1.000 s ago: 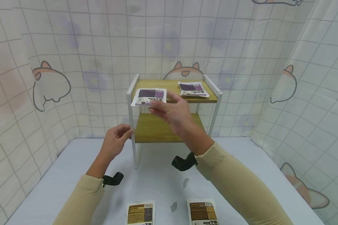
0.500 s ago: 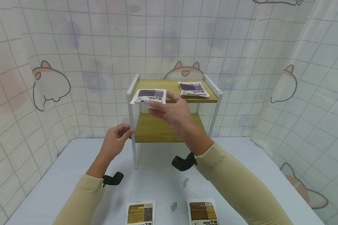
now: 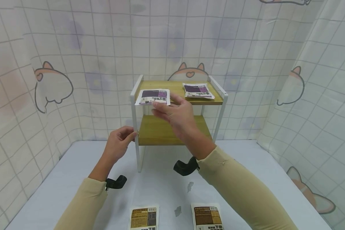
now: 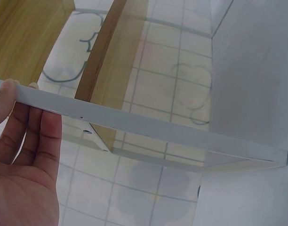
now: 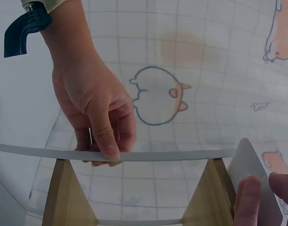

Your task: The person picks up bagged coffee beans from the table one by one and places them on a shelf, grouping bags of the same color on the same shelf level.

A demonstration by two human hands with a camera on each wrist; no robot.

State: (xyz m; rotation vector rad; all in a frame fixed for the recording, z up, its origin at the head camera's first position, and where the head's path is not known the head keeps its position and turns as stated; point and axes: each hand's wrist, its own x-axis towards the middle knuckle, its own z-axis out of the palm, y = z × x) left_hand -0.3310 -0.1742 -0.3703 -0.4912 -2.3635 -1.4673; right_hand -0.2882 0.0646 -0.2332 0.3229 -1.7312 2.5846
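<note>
A white-framed shelf (image 3: 134,105) with two wooden boards stands on the table. My right hand (image 3: 158,107) pinches a purple-and-white packet (image 3: 153,96) at the front left corner of the top board. In the right wrist view only the packet's grey underside (image 5: 251,181) and my fingertips (image 5: 247,197) show. Whether the packet touches the board is unclear. A second purple packet (image 3: 197,90) lies on the top board's right side. My left hand (image 3: 123,135) grips the shelf's front left leg (image 4: 148,129), with its fingers (image 5: 104,136) curled round it.
Two brown packets (image 3: 144,218) (image 3: 207,218) lie on the white table at its near edge. The lower board (image 3: 161,131) is bare. Curtains printed with cats enclose the table at the back and on both sides.
My right hand has shifted the purple packet slightly up and back over the top board's front left corner. The left hand has kept its grip on the leg.
</note>
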